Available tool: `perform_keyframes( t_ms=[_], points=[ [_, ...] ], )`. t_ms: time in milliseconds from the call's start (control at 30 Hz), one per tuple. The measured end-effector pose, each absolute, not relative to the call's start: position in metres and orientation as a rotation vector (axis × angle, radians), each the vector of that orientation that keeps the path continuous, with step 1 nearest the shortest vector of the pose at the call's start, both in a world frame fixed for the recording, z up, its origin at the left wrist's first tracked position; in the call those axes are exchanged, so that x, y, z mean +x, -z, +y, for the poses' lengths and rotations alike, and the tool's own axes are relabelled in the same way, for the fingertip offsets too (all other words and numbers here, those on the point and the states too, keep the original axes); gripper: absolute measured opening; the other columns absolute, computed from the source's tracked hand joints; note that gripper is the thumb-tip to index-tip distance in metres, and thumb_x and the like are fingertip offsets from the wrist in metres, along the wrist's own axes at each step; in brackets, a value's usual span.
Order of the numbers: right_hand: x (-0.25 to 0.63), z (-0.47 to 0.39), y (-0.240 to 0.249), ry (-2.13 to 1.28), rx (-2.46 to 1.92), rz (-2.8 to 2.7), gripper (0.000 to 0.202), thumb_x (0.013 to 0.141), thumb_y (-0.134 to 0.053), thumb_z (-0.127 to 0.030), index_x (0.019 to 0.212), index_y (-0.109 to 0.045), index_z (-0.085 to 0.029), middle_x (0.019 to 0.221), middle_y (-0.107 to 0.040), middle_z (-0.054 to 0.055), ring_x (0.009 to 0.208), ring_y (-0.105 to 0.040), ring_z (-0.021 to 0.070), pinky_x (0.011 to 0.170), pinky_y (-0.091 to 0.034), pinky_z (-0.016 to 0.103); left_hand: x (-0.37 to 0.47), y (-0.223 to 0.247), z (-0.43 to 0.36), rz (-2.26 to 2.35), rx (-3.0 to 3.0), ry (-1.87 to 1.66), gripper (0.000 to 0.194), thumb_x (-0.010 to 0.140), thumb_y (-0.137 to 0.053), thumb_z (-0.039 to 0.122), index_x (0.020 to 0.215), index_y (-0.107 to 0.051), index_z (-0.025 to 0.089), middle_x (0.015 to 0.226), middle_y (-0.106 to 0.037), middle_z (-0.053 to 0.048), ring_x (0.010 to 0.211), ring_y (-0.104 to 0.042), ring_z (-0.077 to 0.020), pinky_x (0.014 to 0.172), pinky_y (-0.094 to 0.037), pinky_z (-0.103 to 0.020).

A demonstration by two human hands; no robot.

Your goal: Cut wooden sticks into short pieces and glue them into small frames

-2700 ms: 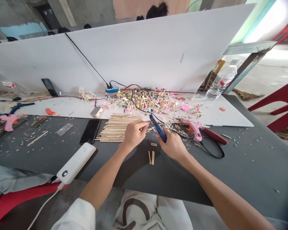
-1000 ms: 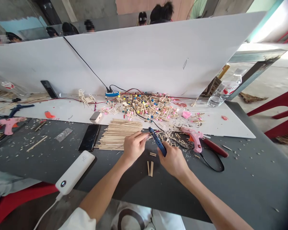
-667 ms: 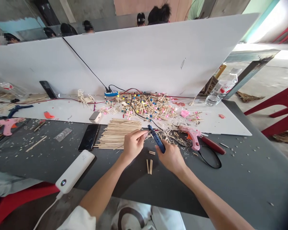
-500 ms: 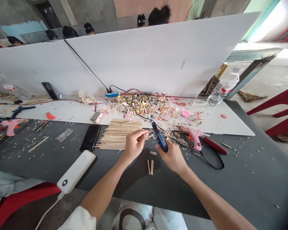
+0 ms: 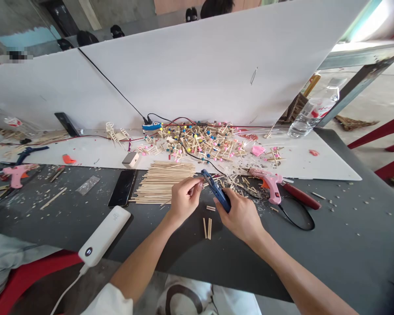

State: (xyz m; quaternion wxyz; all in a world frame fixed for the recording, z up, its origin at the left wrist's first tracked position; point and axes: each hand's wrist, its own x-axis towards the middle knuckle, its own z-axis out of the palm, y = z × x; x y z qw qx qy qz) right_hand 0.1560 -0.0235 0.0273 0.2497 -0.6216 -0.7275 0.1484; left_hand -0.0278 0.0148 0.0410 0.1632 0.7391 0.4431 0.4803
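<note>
My right hand [image 5: 244, 214] is wrapped round a dark blue pair of cutting pliers [image 5: 216, 190], jaws pointing up and left. Their tip is close to the fingertips of my left hand [image 5: 186, 197]. The left thumb and finger are pinched together; whatever is between them is too small to make out. Just below the pliers, short cut wooden sticks [image 5: 210, 228] stand out on the dark table, with two more short pieces [image 5: 210, 208] above them. Behind my left hand is a pile of long thin wooden sticks [image 5: 164, 181] laid side by side.
A heap of stick pieces with coloured balls [image 5: 200, 140] covers the white board. To the right are a pink glue gun [image 5: 271, 183], a red-handled tool [image 5: 301, 195] and a water bottle [image 5: 315, 109]. A phone [image 5: 122, 188] and white power bank [image 5: 105, 236] are at left.
The pliers have tilted and moved left, bringing their tip up to my left fingertips. My left hand has barely moved. The camera view has shifted slightly.
</note>
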Motion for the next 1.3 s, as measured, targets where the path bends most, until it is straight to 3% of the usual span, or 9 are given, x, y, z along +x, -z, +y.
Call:
perform_keyframes(
  t_ms=[233, 700, 933, 1100, 1200, 1300],
  points=[
    [0.156, -0.024, -0.026, -0.393, -1.713, -1.976, 0.03, 0.093, -0.048, -0.044, 0.103, -0.061, -0.019, 0.08, -0.069, 0.006, 0.066, -0.064, 0.0216, 0.057, -0.034, 0.027, -0.029, -0.04, 0.015, 1.255, 2.191, -1.361, 0.027, 0.098, -0.051, 0.032, 0.095, -0.072, 0.016, 0.063, -0.058, -0.003, 0.053, -0.044, -0.0107, 0.053, -0.033, -0.025],
    [0.155, -0.024, -0.028, -0.384, -1.737, -2.017, 0.026, 0.094, -0.046, -0.042, 0.096, -0.059, -0.019, 0.073, -0.067, 0.005, 0.06, -0.062, 0.0206, 0.056, -0.031, 0.028, -0.029, -0.036, 0.016, 1.203, 2.229, -1.352, 0.023, 0.097, -0.052, 0.027, 0.097, -0.072, 0.017, 0.072, -0.067, -0.005, 0.059, -0.054, -0.0115, 0.057, -0.038, -0.024],
    [0.156, -0.021, -0.024, -0.383, -1.737, -2.029, 0.022, 0.092, -0.048, -0.039, 0.091, -0.057, -0.02, 0.07, -0.065, 0.004, 0.057, -0.061, 0.0196, 0.057, -0.032, 0.028, -0.029, -0.034, 0.017, 1.225, 2.218, -1.328, 0.024, 0.098, -0.052, 0.028, 0.096, -0.073, 0.016, 0.067, -0.062, -0.003, 0.057, -0.05, -0.0108, 0.056, -0.036, -0.024],
    [0.158, -0.018, -0.018, -0.392, -1.722, -1.949, 0.024, 0.09, -0.05, -0.041, 0.077, -0.052, -0.022, 0.055, -0.055, 0.0, 0.049, -0.052, 0.0165, 0.053, -0.029, 0.027, -0.029, -0.034, 0.017, 1.175, 2.184, -1.386, 0.023, 0.097, -0.054, 0.027, 0.096, -0.073, 0.015, 0.068, -0.064, -0.003, 0.057, -0.051, -0.0108, 0.055, -0.037, -0.023],
    [0.159, -0.015, -0.018, -0.529, -1.697, -1.808, 0.032, 0.088, -0.053, -0.046, 0.067, -0.047, -0.022, 0.048, -0.046, -0.002, 0.045, -0.045, 0.0141, 0.051, -0.029, 0.027, -0.029, -0.035, 0.018, 1.132, 2.167, -1.455, 0.021, 0.095, -0.056, 0.025, 0.099, -0.073, 0.015, 0.071, -0.067, -0.004, 0.057, -0.053, -0.0108, 0.054, -0.038, -0.023],
    [0.162, -0.011, -0.022, -0.954, -1.655, -1.489, 0.039, 0.084, -0.06, -0.053, 0.065, -0.044, -0.022, 0.048, -0.049, -0.002, 0.041, -0.045, 0.0133, 0.045, -0.032, 0.026, -0.029, -0.034, 0.018, 1.132, 2.181, -1.455, 0.021, 0.095, -0.056, 0.025, 0.099, -0.073, 0.015, 0.07, -0.068, -0.004, 0.056, -0.054, -0.0113, 0.055, -0.04, -0.023]
  ],
)
